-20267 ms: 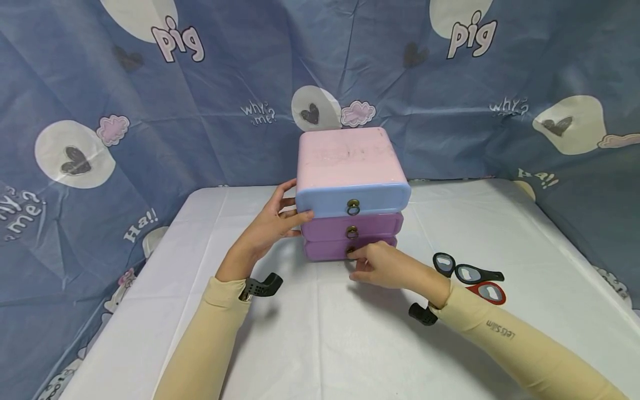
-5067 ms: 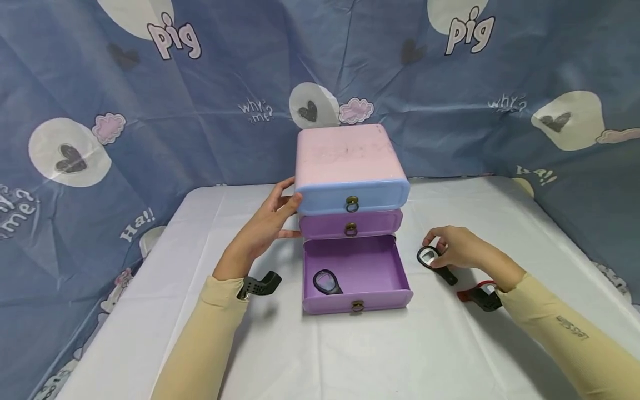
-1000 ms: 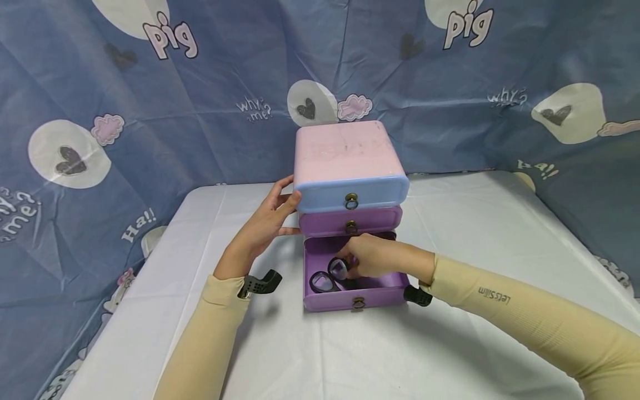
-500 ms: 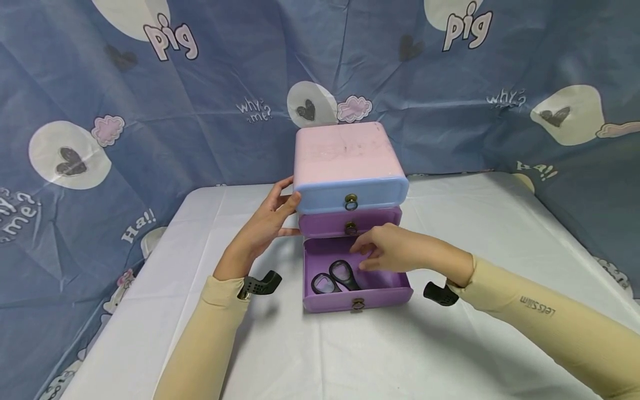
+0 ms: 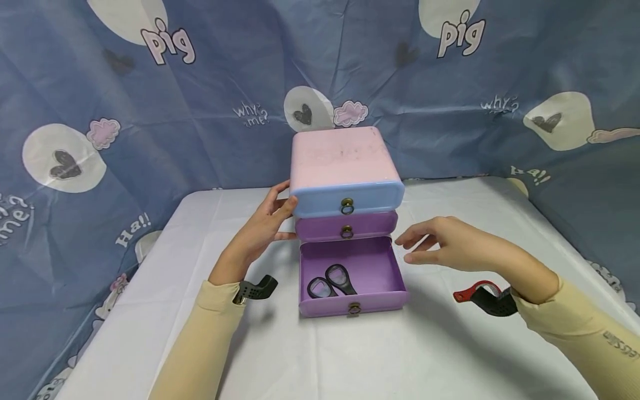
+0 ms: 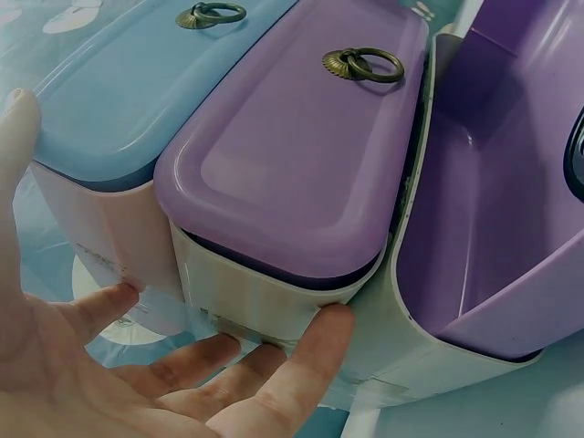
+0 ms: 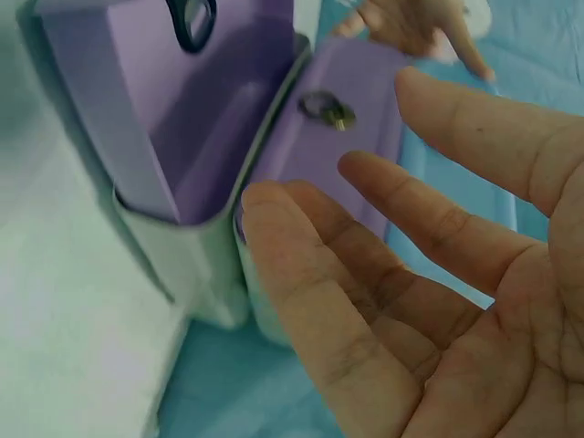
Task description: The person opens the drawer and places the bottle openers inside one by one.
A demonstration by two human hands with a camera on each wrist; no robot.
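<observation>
A small chest of drawers point(image 5: 346, 166) stands on a white table point(image 5: 350, 355), with its bottom drawer point(image 5: 351, 278) pulled out and two dark, loop-ended openers point(image 5: 332, 280) lying side by side in its left half, handles toward the middle; the blue top drawer point(image 5: 347, 201) and the purple middle drawer point(image 5: 346, 226) are closed. The left hand point(image 5: 260, 230) rests flat against the chest's left side with straight fingers point(image 6: 306, 351) pressing the wall, holding nothing; the right hand point(image 5: 452, 244) hovers above the table just right of the open drawer, palm relaxed, fingers spread wide and empty, as the right wrist view confirms. A red opener point(image 5: 467, 291) lies on the table near the right wrist, partly hidden behind the black wrist mount, apart from the drawer. Judging from this layout, the piece on the table looks like the one in hand; a good pick-up would pinch its handle rather than its ringed head, since the handle end points toward the drawer; the bracing hand should keep its flat pressure so the light chest does not slide; the free right half of the drawer offers room without stacking on the two already inside.
</observation>
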